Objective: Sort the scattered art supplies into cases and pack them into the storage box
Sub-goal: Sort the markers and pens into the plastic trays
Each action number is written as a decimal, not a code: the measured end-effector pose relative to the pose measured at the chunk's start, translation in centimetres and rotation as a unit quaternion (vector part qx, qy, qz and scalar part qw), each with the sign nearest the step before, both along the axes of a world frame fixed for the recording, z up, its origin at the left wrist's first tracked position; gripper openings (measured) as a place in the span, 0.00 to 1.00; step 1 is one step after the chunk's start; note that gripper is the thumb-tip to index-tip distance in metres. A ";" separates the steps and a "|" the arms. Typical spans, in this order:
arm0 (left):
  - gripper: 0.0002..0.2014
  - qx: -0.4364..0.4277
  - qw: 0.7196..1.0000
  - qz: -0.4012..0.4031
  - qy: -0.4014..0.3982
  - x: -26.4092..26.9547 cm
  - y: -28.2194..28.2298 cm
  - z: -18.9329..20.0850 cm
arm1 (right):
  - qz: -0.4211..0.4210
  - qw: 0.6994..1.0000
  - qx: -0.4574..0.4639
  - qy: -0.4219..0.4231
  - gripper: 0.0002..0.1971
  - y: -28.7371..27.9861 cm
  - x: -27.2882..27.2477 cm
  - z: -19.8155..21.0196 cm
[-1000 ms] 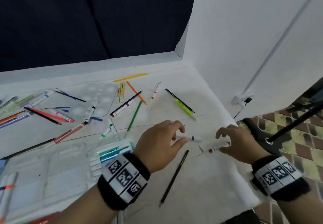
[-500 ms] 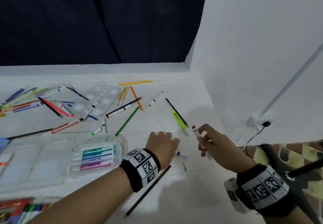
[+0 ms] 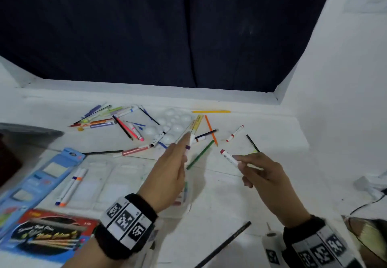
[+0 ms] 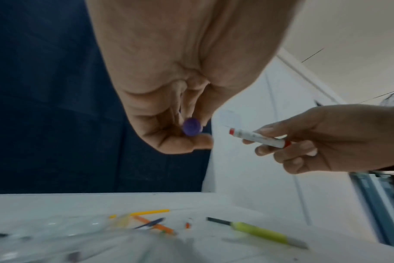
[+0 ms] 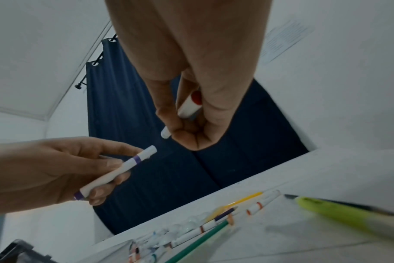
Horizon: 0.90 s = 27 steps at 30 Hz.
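Note:
My left hand [image 3: 180,156] is raised above the table and grips a white marker with purple bands [image 5: 117,173], whose purple end [image 4: 192,127] shows between the fingers. To its right, my right hand [image 3: 251,167] pinches a white marker with a red cap [image 3: 229,157], also seen as the red marker [image 4: 257,137] and red marker [image 5: 187,106]. Beneath the left hand lies a clear plastic case [image 3: 117,184] holding two markers [image 3: 71,186]. Loose pens, pencils and markers [image 3: 129,127] are scattered over the white table [image 3: 230,200].
A white paint palette [image 3: 171,125] sits among the pens. A blue package [image 3: 39,182] and a red-and-blue brush pack [image 3: 48,236] lie front left. A black pencil [image 3: 226,244] lies in front, a green pencil [image 3: 200,155] and yellow highlighter [image 4: 261,233] farther off. White wall to the right.
Both hands have lifted off the table, each holding a marker taken from it. The head view has swung left, bringing the packages into sight.

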<state>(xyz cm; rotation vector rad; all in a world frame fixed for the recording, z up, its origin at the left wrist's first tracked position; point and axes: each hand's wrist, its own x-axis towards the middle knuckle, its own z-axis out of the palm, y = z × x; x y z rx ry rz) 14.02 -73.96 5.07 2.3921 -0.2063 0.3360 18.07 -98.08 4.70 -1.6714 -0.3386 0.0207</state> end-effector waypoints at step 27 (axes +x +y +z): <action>0.24 0.011 0.978 0.016 0.209 -5.1 32.2 -4.3 | 0.150 0.979 -0.081 0.111 0.11 32.5 -3.3 -2.0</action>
